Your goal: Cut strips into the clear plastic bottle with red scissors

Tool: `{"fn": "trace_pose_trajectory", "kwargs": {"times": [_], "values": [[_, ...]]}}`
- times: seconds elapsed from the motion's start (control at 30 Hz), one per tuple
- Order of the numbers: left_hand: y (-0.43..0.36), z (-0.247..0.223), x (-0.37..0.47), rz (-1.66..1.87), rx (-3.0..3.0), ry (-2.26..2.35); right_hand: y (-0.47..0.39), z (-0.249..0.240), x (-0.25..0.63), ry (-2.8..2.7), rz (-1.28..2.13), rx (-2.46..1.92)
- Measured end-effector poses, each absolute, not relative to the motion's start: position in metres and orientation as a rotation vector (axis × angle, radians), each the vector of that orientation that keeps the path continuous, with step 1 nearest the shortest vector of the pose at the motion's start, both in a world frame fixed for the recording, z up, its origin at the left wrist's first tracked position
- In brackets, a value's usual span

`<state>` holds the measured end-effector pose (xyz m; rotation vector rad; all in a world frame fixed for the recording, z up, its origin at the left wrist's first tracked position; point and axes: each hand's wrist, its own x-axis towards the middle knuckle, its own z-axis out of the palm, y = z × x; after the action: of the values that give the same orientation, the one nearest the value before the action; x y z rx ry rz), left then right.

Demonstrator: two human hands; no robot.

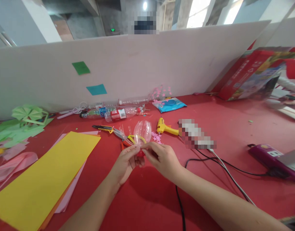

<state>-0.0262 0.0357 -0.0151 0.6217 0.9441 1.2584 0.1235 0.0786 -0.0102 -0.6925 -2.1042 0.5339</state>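
Over the red table, my two hands meet around a cut piece of clear plastic bottle. Its strips curve up and outward above my fingers, and a red bottle cap shows below. My left hand is closed on the base from the left. From the right, my right hand pinches the same piece between thumb and fingers. Just behind lie scissors with handles partly hidden, a craft knife and pink paper stars. A yellow glue gun rests to the right.
Yellow paper sheets and green paper scraps cover the left. Plastic bottles and a blue wipes pack line the white partition. Black cable, a purple device and a red bag are rightward.
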Motion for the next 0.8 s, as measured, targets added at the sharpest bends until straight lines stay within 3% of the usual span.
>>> {"fn": "trace_pose_trajectory", "kwargs": {"times": [0.8], "values": [[0.036, -0.014, -0.028, 1.269, 0.611, 0.889, 0.076, -0.001, 0.127, -2.031, 0.559, -0.761]]}}
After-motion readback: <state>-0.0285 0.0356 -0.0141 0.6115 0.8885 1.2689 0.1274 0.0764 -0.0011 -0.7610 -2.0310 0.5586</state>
